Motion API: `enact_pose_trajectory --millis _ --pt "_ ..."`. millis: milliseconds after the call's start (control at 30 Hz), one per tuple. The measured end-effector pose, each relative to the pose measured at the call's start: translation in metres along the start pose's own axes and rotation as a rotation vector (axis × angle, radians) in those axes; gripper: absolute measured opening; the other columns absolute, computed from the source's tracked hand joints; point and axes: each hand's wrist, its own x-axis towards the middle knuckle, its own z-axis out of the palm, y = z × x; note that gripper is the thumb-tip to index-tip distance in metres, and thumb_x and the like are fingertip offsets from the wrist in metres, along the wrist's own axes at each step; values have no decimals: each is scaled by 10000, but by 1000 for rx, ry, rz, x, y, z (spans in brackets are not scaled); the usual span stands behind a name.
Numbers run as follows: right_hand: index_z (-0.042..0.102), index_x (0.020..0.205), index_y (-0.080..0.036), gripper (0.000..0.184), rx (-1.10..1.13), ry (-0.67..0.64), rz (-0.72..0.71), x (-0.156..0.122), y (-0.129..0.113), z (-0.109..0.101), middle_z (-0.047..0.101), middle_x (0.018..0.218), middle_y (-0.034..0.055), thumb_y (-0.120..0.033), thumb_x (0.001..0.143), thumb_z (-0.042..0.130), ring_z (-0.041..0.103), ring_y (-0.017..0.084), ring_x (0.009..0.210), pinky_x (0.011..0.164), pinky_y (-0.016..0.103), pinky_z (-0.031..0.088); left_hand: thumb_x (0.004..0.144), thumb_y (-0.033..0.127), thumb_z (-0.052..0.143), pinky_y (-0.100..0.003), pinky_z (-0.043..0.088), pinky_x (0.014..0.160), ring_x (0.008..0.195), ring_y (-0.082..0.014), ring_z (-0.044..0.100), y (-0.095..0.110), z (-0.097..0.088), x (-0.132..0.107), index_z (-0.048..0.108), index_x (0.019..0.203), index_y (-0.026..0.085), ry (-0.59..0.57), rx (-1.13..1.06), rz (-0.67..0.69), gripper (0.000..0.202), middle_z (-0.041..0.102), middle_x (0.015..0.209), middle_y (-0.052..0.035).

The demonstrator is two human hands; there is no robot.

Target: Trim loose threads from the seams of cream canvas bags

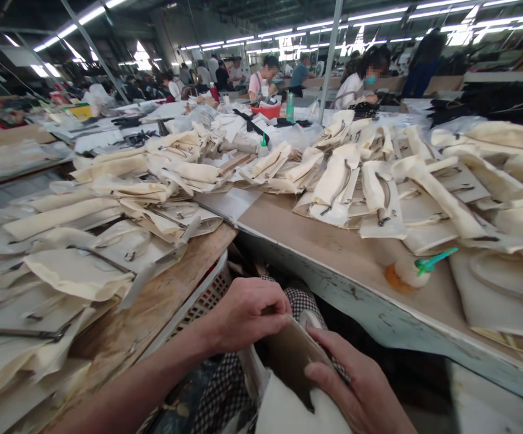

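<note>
Sitting at a long worktable (334, 259) heaped with cream cloth bags (347, 181), white basket (207, 295) just left of the lap. Left hand (247, 313) pinching the top edge of a flat brown piece (288, 355) low over the lap; right hand (356, 386) gripping its lower side against white cloth (288, 410). Seemingly fitting piece to cloth, calling next for a steady two-handed hold. Green-tipped bottle (413, 271) lying on the table, well apart.

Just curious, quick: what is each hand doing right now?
Left hand: closed, pinching the top of the brown sheet.
Right hand: closed, holding the same sheet lower down.
</note>
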Motion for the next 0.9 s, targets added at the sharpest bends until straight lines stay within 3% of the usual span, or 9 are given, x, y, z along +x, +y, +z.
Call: enact_pose_trajectory --millis 67,133,267,367,467,633,900 --pt "670 1125 -211 285 -113 -87 -76 -2 -3 -8 754 1064 58 -382 960 514 731 196 951 804 224 594 844 159 602 -221 448 722 741 -128 621 2 2 1 580 698 162 -13 17 8 147 694 786 -3" --pt "683 1068 -198 300 -222 -93 -119 -3 -4 -11 764 1008 55 -343 999 430 742 190 900 770 239 610 845 150 600 -226 439 727 749 -130 621 2 3 2 581 705 161 -25 43 13 142 694 795 -2" --pt "686 1006 -149 254 -373 81 -334 -2 -1 -7 775 950 75 -190 975 438 746 214 886 827 329 612 854 152 595 -223 432 725 746 -126 628 2 5 3 594 724 160 -34 60 38 130 695 795 0" --pt "682 1044 -142 225 -324 153 -435 -3 2 -4 774 972 76 -112 915 500 736 214 932 929 370 570 858 145 587 -216 439 729 751 -123 637 1 6 3 608 743 160 -31 54 89 117 700 796 -3" --pt "691 1090 -154 241 -190 66 -292 -6 1 -5 757 1053 85 -152 922 518 709 220 1020 934 341 565 851 133 590 -219 443 731 740 -121 642 2 6 1 601 731 159 -27 56 126 124 699 788 -5" --pt "638 1246 -203 323 225 -231 64 -9 -7 -12 700 1210 72 -295 961 517 672 230 1098 927 300 550 841 109 598 -217 466 744 770 -124 639 4 3 -3 616 755 160 -19 27 135 102 701 814 -17" --pt "594 1317 -232 370 312 -242 200 -14 -14 -5 691 1225 58 -343 991 457 693 202 1027 892 258 551 859 104 581 -213 494 738 780 -131 641 0 -1 -6 621 772 154 -31 -33 167 109 703 842 -46"
